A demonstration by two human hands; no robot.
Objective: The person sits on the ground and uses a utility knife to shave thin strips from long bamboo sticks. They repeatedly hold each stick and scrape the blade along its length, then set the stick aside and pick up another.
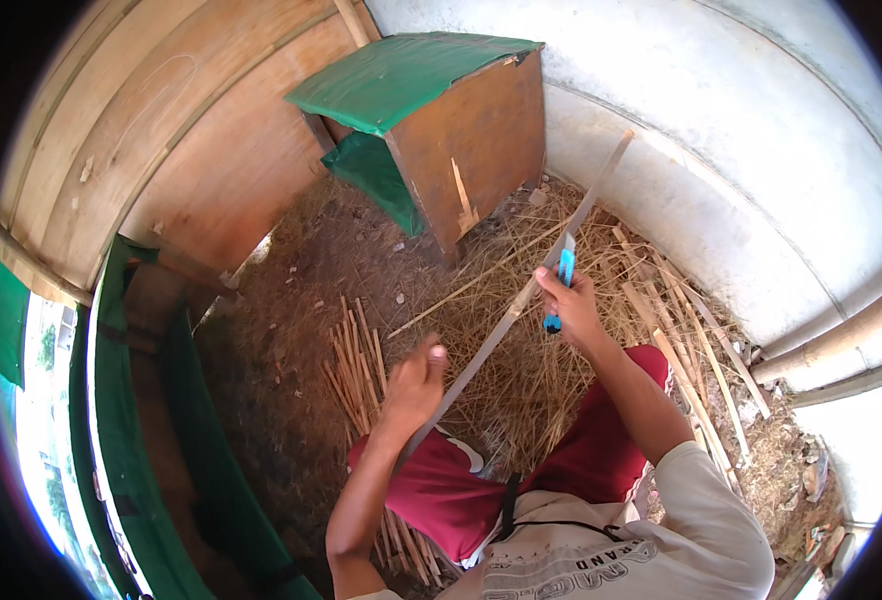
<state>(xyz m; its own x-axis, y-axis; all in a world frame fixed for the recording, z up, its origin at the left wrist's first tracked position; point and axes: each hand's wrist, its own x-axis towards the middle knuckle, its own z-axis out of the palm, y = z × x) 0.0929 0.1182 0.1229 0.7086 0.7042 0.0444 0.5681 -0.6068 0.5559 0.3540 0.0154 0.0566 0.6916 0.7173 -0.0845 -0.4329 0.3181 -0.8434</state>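
left hand (413, 385) fingers closed round a long strip (521, 300) held across the lap; right hand (573, 305) grips a blue knife (564, 270) against it. finished sticks (359, 365) piled on the floor, shavings (521, 370) about; judging by the raw slats (681, 350) waiting at right, roughly midway.

No packages, labels, signs or screens show anywhere here (the only lettering is a print on the person's own shirt, at the lower edge).
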